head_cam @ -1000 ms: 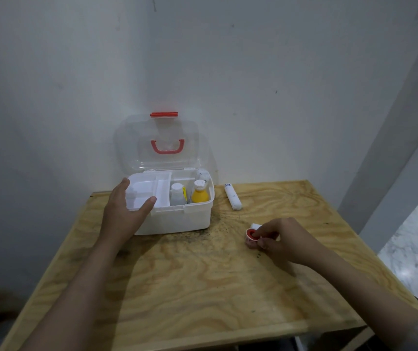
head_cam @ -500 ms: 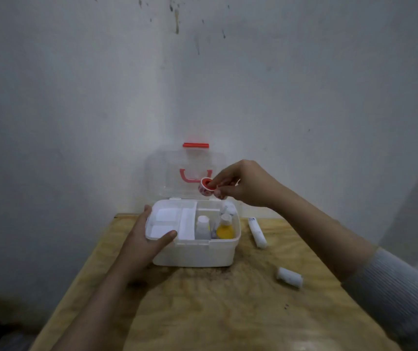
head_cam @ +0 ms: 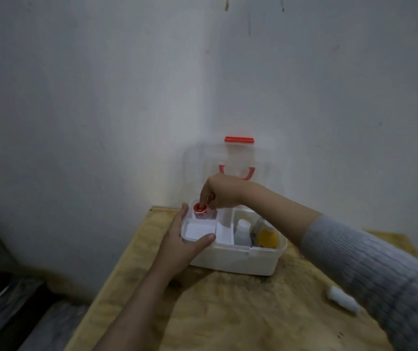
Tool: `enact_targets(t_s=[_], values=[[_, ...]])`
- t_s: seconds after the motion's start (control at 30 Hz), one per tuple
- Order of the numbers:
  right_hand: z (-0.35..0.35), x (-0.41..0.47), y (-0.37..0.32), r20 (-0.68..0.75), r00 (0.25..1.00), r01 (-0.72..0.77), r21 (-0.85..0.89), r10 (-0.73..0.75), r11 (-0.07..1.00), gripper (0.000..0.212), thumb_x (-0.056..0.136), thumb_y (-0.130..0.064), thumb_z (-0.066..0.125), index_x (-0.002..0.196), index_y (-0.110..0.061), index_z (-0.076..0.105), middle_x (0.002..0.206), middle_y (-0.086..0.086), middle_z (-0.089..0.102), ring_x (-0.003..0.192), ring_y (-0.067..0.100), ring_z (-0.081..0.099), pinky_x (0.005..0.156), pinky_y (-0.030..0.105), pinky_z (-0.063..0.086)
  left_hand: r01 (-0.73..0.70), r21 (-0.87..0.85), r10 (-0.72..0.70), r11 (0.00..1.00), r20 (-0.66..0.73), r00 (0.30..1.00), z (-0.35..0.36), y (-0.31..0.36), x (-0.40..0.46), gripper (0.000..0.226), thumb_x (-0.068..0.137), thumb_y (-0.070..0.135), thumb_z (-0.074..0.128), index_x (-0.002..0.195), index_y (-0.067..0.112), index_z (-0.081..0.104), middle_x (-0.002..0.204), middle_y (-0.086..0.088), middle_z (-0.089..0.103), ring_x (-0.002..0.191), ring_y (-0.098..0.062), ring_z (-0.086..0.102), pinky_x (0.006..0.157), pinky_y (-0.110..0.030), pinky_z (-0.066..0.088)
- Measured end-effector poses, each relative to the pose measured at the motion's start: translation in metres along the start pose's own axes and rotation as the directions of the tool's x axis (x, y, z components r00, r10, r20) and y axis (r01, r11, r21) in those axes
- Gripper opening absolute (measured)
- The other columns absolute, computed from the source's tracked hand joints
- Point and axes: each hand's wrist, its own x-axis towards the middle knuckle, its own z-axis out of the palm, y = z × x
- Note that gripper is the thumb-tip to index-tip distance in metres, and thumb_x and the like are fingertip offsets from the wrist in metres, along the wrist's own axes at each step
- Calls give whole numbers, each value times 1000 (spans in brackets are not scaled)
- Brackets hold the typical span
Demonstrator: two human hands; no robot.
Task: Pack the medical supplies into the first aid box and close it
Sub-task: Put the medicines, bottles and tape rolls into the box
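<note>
Our right grip (head_cam: 219, 195) pinches the tape roll (head_cam: 200, 211) from above, red core facing up. It sits over the back-left compartment of the first aid box (head_cam: 241, 263), so the way in looks straight down. Our left grip (head_cam: 181, 240) clasps the near-left corner, thumb on the rim. A bandage roll (head_cam: 342, 298) waits on the surface (head_cam: 228, 312), on the right grip's side.

Box (head_cam: 235, 262) on table (head_cam: 228, 312); tape roll (head_cam: 200, 211) at rear-left compartment; bottles (head_cam: 243, 231) in right compartment; bandage (head_cam: 342, 298) right of box.

White box (head_cam: 235, 262) — red latch (head_cam: 239, 140), red-white roll (head_cam: 200, 212) — yellow btl (head_cam: 268, 238).
</note>
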Motion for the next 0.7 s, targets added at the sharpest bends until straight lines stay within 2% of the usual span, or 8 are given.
enact_targets(t_s=[0.2, 0.27, 0.33, 0.37, 0.43, 0.53, 0.63, 0.7], values=[[8, 6, -3, 29, 999, 23, 8, -23, 1000, 27, 83, -9, 66, 109, -16, 70, 110, 4, 72, 80, 14, 61, 82, 29, 53, -12, 11, 12, 1000, -13, 1000, 2, -2, 3, 106, 57, 68, 70, 146, 39, 21, 153, 5, 31, 133, -22, 38, 102, -40, 41], [5, 2, -3, 33, 999, 30, 23, -31, 999, 33, 83, -8, 66, 114, -17, 67, 114, 4, 71, 80, 12, 60, 77, 24, 50, -16, 1, 16, 1000, -16, 1000, 1, -2, 3, 105, 56, 66, 70, 145, 40, 22, 152, 6, 32, 133, -21, 39, 103, -42, 42], [-1, -7, -1, -5, 1000, 15, 72, -15, 997, 35, 84, -5, 64, 117, -16, 66, 117, 5, 69, 84, 13, 63, 74, 23, 51, -24, -12, 24, 1000, -11, 1000, 0, -3, 2, 106, 54, 69, 70, 145, 40, 23, 153, 7, 32, 133, -20, 38, 104, -43, 42], [-6, -14, 1, -39, 999, 5, 102, -2, 995, 35, 84, -4, 63, 117, -15, 66, 116, 5, 70, 89, 15, 66, 78, 26, 54, -29, -13, 29, 999, -9, 1000, 0, -4, 2, 107, 53, 70, 70, 145, 39, 24, 153, 6, 32, 134, -20, 37, 104, -43, 41], [-15, -34, 5, -97, 995, -11, 163, 27, 987, 32, 84, -7, 65, 114, -15, 67, 114, 4, 71, 94, 14, 66, 84, 24, 53, -35, -12, 35, 999, -10, 999, 1, -5, 4, 105, 55, 68, 71, 144, 38, 25, 153, 5, 32, 134, -21, 38, 104, -45, 42], [-28, -77, 13, -154, 985, -42, 238, 80, 970, 26, 81, -11, 69, 106, -18, 72, 104, 0, 74, 87, 8, 66, 78, 15, 49, -24, -3, 24, 1000, -3, 1000, 2, -8, 6, 104, 56, 68, 71, 145, 37, 27, 150, 5, 36, 130, -21, 41, 100, -42, 44], [-32, -132, 26, -191, 969, -105, 257, 156, 961, 21, 79, -15, 72, 97, -24, 75, 93, -4, 75, 81, 9, 68, 76, 21, 52, -34, -33, 35, 999, 14, 999, 0, -11, 7, 109, 51, 74, 69, 145, 35, 30, 146, 7, 42, 125, -17, 45, 98, -37, 45], [-25, -170, 36, -180, 958, -168, 278, 223, 946, 18, 77, -15, 72, 91, -26, 76, 86, -8, 75, 75, 8, 68, 69, 20, 52, -47, -56, 48, 997, 14, 999, -1, -12, 7, 107, 51, 74, 70, 143, 35, 32, 142, 10, 44, 121, -13, 47, 97, -34, 45]])
